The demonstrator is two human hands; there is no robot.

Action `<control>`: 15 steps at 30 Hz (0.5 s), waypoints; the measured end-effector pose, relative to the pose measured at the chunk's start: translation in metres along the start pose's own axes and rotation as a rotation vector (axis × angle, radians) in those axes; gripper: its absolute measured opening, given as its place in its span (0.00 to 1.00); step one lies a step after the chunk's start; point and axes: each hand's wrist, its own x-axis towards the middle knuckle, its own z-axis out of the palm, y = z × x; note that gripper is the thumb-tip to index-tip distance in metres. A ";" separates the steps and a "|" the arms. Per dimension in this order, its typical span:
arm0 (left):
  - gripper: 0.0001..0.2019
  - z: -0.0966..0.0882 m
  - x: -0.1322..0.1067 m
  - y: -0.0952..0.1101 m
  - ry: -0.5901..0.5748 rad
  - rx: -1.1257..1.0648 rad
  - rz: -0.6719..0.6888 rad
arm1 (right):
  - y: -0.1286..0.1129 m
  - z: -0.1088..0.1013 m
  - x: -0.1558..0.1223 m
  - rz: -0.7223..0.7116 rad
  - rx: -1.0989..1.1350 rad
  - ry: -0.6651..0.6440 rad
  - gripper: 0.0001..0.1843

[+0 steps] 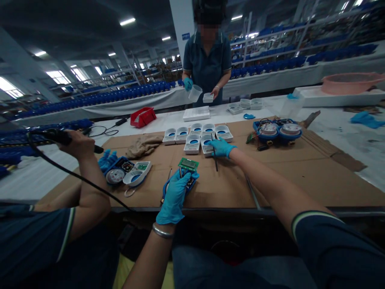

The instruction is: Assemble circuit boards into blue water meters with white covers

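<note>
Head view shows the person's two hands in blue gloves over a sheet of brown cardboard (300,168) that covers the counter (345,132). The left hand (177,192) is closed around a blue housing (164,188), which sits at the near edge of the cardboard. A green circuit board (188,163) lies on top of this housing, just above the fingertips, tilted a little toward the camera. The right hand (221,147) is further away and to the right, well apart from the board. It is clenched on a thin dark tool (215,162), and its fingers rest on one of the white covers (192,143) that stand in two rows, each with a blue window. The tip of the tool points down to the cardboard, between the covers and the board.

To the left, a co-worker's bare hand (78,143) grips a black tool with a cable (57,136). Near it lie an opened meter (116,175) and a beige cloth (144,145). Two more blue meters (278,130) stand at the right side of the cardboard. Across the counter a standing person (207,60) holds a clear cup (195,93). A red bin (143,116) lies behind the cloth.
</note>
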 end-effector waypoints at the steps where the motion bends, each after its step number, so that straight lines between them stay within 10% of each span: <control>1: 0.13 0.000 -0.001 0.000 0.000 0.009 0.002 | -0.003 -0.002 -0.005 0.008 -0.021 -0.019 0.37; 9: 0.15 -0.001 0.001 -0.002 0.004 -0.024 -0.025 | -0.044 -0.019 -0.084 0.142 0.089 0.057 0.26; 15: 0.15 -0.003 0.002 -0.004 -0.020 0.008 -0.003 | -0.029 -0.023 -0.090 0.390 0.230 0.115 0.25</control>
